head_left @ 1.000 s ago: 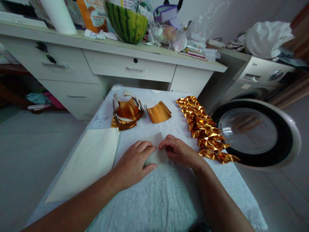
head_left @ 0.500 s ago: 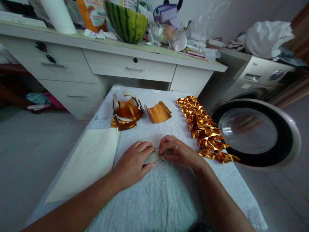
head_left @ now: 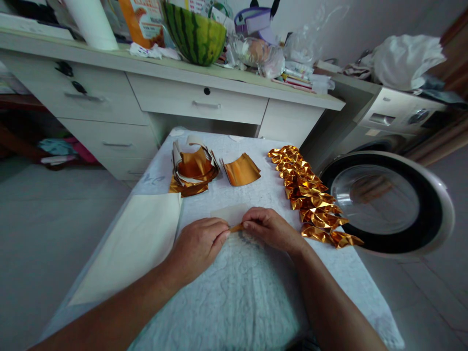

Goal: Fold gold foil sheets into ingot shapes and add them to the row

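Between my hands is a sheet of gold foil paper (head_left: 231, 213), its pale back facing up and its near edge turned over as a narrow gold strip. My left hand (head_left: 199, 246) pinches the left end of that strip, and my right hand (head_left: 268, 228) pinches the right end. Beyond them lies a small curved stack of gold foil sheets (head_left: 242, 169). To its left stands a larger curled bundle of foil paper (head_left: 193, 168). Folded gold foil pieces (head_left: 305, 190) form a long row on the right.
A large cream sheet (head_left: 127, 248) covers the left of the cloth-topped table (head_left: 226, 302). Behind runs a white desk (head_left: 197, 100) holding a cut watermelon (head_left: 195, 34) and bagged items. At right, a washing machine's open door (head_left: 387, 202) sits close to the table edge.
The paper's near edge has been turned over, so a gold strip now shows between my fingers. My left hand has gone from lying over the paper to pinching it.
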Demonstrator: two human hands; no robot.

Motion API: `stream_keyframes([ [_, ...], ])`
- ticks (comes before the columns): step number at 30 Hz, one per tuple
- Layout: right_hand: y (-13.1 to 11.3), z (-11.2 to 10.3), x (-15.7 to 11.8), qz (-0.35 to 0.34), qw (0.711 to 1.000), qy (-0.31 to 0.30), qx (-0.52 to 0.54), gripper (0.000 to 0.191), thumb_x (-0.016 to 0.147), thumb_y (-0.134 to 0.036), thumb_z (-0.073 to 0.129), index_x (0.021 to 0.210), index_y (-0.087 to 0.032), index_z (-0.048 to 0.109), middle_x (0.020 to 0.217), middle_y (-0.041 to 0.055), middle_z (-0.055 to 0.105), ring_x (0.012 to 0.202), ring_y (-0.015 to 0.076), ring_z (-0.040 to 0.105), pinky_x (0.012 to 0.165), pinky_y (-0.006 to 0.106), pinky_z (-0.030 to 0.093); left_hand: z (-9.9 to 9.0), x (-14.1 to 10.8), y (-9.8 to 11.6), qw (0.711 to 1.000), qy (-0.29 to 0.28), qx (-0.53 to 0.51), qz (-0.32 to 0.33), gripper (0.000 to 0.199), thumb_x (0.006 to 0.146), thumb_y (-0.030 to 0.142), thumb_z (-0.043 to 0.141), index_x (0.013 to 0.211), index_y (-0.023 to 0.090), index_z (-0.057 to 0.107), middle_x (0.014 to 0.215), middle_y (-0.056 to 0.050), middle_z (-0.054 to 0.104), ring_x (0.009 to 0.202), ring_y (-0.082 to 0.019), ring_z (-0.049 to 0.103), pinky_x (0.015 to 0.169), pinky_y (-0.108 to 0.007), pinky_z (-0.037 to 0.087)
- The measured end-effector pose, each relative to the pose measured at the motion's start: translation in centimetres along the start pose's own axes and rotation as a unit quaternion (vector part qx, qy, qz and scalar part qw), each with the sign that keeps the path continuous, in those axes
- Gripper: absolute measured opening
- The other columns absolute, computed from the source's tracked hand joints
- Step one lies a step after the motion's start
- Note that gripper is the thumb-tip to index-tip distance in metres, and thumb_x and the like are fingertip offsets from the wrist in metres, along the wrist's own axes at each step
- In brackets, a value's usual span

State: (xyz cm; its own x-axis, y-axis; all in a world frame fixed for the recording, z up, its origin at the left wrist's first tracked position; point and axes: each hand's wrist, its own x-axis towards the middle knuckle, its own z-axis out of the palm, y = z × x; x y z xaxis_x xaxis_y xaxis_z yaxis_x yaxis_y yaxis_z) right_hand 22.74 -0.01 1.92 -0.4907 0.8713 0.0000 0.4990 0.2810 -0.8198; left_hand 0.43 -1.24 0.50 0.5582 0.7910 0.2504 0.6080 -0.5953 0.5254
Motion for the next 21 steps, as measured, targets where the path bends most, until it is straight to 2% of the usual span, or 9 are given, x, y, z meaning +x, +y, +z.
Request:
stream_keyframes([
  [5, -0.1, 0.7, 0.2, 0.041, 0.998, 0.037, -0.011, 0.020, 0.091, -0.026, 0.052, 0.078, -0.016, 0.063, 0.071, -0.0012, 0.059, 0.065, 0.0102, 0.052, 0.060, 0.020, 0.039, 0.3, 0.1, -0.3, 1.000, 0.001, 0.002, -0.019, 0.023, 0.095, 0.023, 0.045, 0.085, 0.020, 0.066, 0.081, -0.002, 0.068, 0.080, -0.016, 0.064, 0.075, -0.029, 0.049],
  [10, -0.1, 1.4, 0.6, 0.073, 0.993, 0.069, -0.054, 0.017, 0.089, -0.024, 0.054, 0.076, -0.017, 0.063, 0.065, -0.0030, 0.058, 0.060, 0.0095, 0.048, 0.057, 0.020, 0.034, 0.5, 0.2, -0.5, 0.999, 0.012, -0.001, -0.045, 0.016, 0.092, 0.022, 0.050, 0.090, 0.022, 0.066, 0.086, -0.001, 0.070, 0.080, -0.016, 0.064, 0.077, -0.030, 0.049],
  [21, -0.5, 2.2, 1.3, 0.103, 0.976, 0.098, -0.168, 0.012, 0.088, -0.024, 0.056, 0.080, -0.019, 0.063, 0.074, 0.0006, 0.065, 0.067, 0.0127, 0.054, 0.061, 0.023, 0.032, 0.8, 0.4, -0.9, 0.998, 0.013, 0.014, -0.055, 0.009, 0.090, 0.019, 0.053, 0.090, 0.022, 0.062, 0.088, -0.001, 0.068, 0.084, -0.018, 0.061, 0.077, -0.032, 0.047],
])
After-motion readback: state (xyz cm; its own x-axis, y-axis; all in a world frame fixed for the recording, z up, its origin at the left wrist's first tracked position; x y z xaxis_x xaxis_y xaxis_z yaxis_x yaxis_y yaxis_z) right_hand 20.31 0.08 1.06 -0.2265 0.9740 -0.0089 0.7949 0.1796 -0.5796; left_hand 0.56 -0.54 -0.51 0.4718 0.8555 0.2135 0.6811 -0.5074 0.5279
